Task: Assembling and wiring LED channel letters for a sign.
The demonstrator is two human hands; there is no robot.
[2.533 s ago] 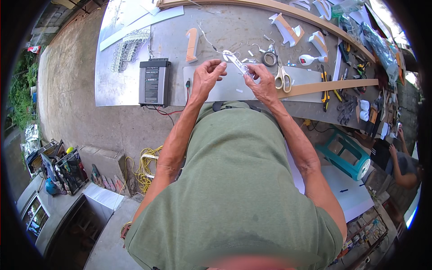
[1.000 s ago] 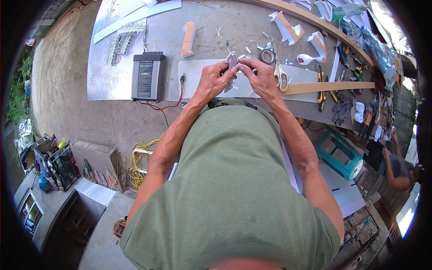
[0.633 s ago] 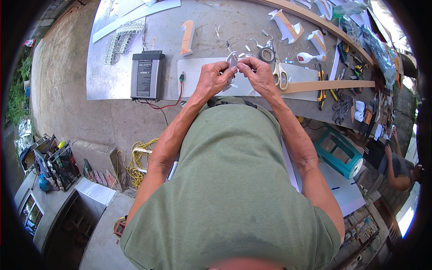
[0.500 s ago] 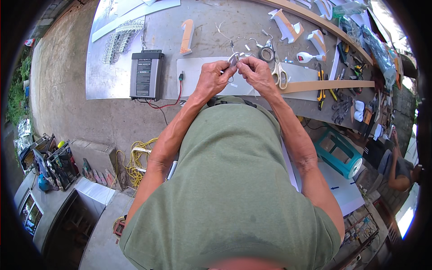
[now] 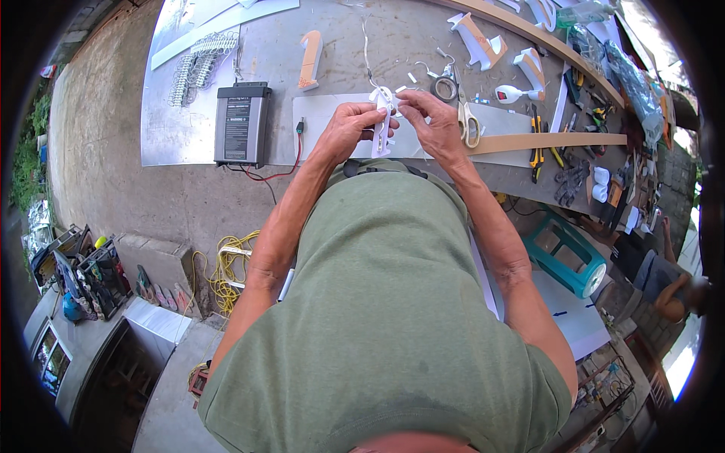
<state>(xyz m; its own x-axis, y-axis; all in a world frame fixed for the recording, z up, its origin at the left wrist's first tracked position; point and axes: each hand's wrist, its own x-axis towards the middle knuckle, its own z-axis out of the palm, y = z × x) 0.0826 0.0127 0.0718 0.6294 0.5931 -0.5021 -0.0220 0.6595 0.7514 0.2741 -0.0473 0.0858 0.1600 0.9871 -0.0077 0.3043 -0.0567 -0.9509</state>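
My left hand (image 5: 350, 131) is closed around a small white letter-shaped piece (image 5: 381, 142), with its hollow side turned up and small parts inside it. A thin pale wire (image 5: 367, 53) runs from its top end away over the table. At the piece's upper right edge, my right hand (image 5: 436, 128) has thumb and forefinger brought together; whatever lies between them is too small to make out. Scissors (image 5: 470, 124) with cream handles and a dark roll of tape (image 5: 445, 90) lie just beyond my right hand. Under both hands is a pale sheet (image 5: 317, 109).
A grey power supply box (image 5: 242, 124) with a red-black lead stands at the table's left, near strings of light modules (image 5: 204, 64). Other letter shapes (image 5: 310, 60) lie farther back. Pliers and cutters (image 5: 537, 143) lie right. A teal stool (image 5: 565, 253) and a person (image 5: 664, 283) are beyond.
The white piece has turned so its hollow side and length now show, hanging toward me from my left hand. My right hand has shifted slightly and its fingers have lifted off to the piece's edge.
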